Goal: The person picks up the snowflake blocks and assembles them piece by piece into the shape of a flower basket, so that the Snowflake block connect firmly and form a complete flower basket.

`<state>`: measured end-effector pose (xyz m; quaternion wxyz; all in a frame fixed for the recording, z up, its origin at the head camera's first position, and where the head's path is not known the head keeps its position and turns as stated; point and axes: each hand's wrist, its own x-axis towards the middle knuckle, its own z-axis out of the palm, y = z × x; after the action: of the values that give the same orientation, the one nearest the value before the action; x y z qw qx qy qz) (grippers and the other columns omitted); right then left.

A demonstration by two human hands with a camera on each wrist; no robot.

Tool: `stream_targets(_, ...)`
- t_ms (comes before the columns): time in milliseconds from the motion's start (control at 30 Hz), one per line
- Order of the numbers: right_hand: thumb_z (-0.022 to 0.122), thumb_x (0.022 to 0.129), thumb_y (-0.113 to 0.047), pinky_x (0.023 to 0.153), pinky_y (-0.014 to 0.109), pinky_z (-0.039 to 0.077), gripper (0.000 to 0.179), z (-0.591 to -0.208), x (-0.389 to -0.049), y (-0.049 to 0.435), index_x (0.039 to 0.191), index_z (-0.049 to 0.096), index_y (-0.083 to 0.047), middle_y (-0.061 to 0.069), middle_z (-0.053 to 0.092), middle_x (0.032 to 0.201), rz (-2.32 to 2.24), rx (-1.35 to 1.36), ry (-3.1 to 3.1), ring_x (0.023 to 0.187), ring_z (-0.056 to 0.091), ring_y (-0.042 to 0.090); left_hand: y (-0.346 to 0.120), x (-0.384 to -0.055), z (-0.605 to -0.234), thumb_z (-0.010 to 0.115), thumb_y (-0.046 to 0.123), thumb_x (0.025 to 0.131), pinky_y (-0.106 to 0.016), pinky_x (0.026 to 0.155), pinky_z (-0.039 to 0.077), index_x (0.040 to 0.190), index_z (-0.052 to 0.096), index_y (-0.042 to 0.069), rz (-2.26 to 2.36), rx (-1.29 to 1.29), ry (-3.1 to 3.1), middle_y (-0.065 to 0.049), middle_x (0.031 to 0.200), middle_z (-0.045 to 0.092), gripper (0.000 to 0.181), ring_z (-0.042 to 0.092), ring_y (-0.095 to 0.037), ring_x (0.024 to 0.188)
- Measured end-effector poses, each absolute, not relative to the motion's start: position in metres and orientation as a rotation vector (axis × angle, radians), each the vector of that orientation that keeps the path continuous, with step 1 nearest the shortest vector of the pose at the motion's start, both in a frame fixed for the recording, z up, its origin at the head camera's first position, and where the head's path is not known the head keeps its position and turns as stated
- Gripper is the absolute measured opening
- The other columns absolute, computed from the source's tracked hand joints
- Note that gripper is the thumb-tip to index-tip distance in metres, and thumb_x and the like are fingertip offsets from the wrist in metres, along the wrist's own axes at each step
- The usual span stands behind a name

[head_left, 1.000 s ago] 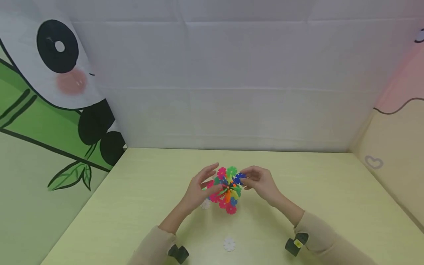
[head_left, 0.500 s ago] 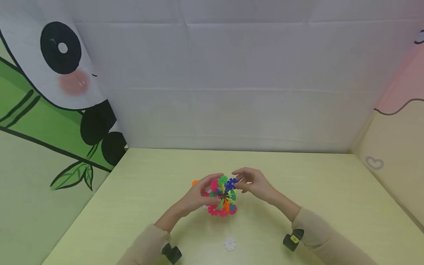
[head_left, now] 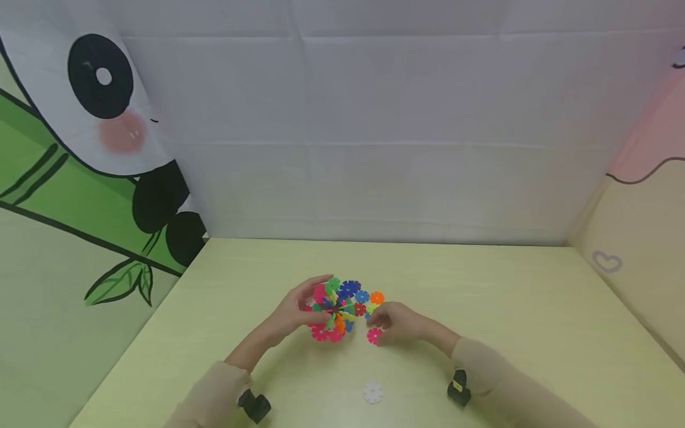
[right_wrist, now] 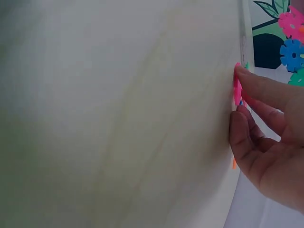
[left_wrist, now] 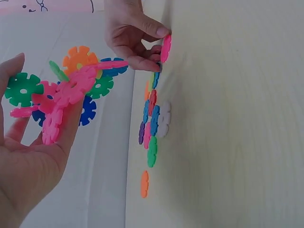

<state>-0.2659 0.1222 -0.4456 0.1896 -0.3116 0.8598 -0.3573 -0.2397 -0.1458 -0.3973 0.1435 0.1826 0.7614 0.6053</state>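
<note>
My left hand (head_left: 291, 310) holds a cluster of interlocked plastic snowflake discs (head_left: 334, 312), in pink, green, blue, orange and yellow, up above the table. In the left wrist view the cluster (left_wrist: 71, 88) rests between thumb and curled fingers. Lower down at the table, my right hand (head_left: 401, 324) has its thumb and fingers at opposite edges of a single pink snowflake disc (head_left: 374, 336). The right wrist view shows this pink disc (right_wrist: 237, 85) nearly edge-on, a fingertip on its upper edge.
Just beyond the right hand lie loose discs, among them an orange disc (head_left: 377, 297), a light blue disc (head_left: 362, 296) and a red disc (head_left: 360, 310). A white disc (head_left: 373, 392) lies nearer the front of the pale table (head_left: 481, 285). A white cloth (head_left: 374, 137) hangs behind.
My left hand has carried the cluster to the left, uncovering loose discs on the table. My right hand has left the cluster's dark blue disc and dropped to the pink disc.
</note>
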Motion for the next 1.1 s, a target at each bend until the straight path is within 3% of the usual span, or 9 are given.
stream_targets(400,0.076,0.071,-0.007,0.066,0.021,0.045,0.023,-0.442,-0.261,0.119,0.089,0.063,-0.011,-0.008,0.056,0.079,-0.925,-0.944,2.491,0.073,0.049,0.009,-0.137,-0.238,-0.396,0.068,0.01,0.079,-0.044,0.087,0.047,0.138,0.037,0.018,1.806,0.538,2.13,-0.01,0.142,0.031,0.067,0.034,-0.036,0.126)
stream_targets(600,0.072,0.073,-0.002,0.06,0.023,0.048,0.02,-0.427,-0.251,0.129,0.089,0.062,-0.008,-0.003,0.056,0.079,-1.026,-0.902,2.459,0.068,0.05,0.011,-0.129,-0.235,-0.395,0.066,0.007,0.08,-0.041,0.09,0.046,0.139,0.034,0.015,1.908,0.532,2.05,-0.011,0.145,0.026,0.068,0.027,-0.035,0.13)
stream_targets(800,0.063,0.081,0.001,0.06,0.035,0.055,0.022,-0.396,-0.238,0.134,0.102,0.058,0.006,0.014,0.059,0.085,-1.589,-0.604,2.346,0.069,0.063,0.026,-0.122,-0.233,-0.394,0.064,0.007,0.082,-0.04,0.089,0.046,0.139,0.032,0.015,1.941,0.523,2.02,-0.012,0.144,0.027,0.067,0.027,-0.036,0.131)
stream_targets(1100,0.064,0.082,-0.001,0.061,0.03,0.055,0.027,-0.383,-0.234,0.127,0.106,0.058,0.008,0.016,0.061,0.088,-1.876,-0.421,2.358,0.078,0.063,0.039,-0.107,-0.232,-0.392,0.066,0.008,0.081,-0.037,0.09,0.046,0.14,0.032,0.016,1.956,0.554,1.988,-0.013,0.14,0.034,0.068,0.036,-0.033,0.126)
